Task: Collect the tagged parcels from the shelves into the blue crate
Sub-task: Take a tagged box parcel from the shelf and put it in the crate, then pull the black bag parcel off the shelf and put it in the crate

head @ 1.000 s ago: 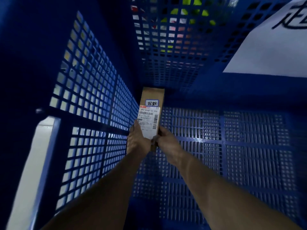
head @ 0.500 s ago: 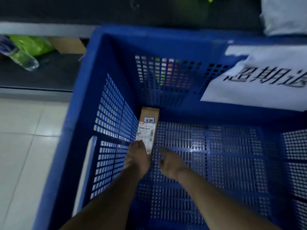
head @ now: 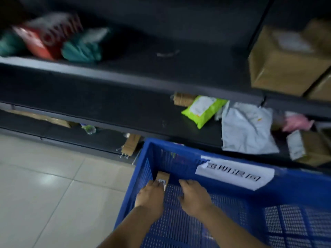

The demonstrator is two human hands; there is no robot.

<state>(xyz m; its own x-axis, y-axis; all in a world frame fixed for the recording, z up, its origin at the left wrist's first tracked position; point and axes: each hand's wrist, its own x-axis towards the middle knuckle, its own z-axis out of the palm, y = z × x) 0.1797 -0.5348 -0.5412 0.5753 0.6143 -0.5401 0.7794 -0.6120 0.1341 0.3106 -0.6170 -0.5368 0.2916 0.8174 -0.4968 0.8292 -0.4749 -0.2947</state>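
Observation:
A small brown cardboard parcel (head: 162, 175) with a white label lies on the floor of the blue crate (head: 143, 163), in its far left corner. My left hand (head: 150, 197) hovers over the parcel's near end with relaxed fingers that cover part of the label; I cannot tell if they touch it. Just to the right, my right hand (head: 194, 196) is spread over the crate's grid floor and holds nothing. A white paper sign (head: 234, 174) is stuck inside the crate's far wall.
Dark shelves run behind the crate. The middle shelf holds a green mailer (head: 204, 110), a grey poly bag (head: 245, 129), a pink bag (head: 296, 122) and a labelled box (head: 308, 147). Cardboard boxes (head: 286, 61) sit upper right, red and teal bags (head: 53, 40) upper left. Tiled floor lies left.
Both hands have let go of the parcel, which now rests in the crate's corner. My view has pulled up and back, so the shelves have come into sight.

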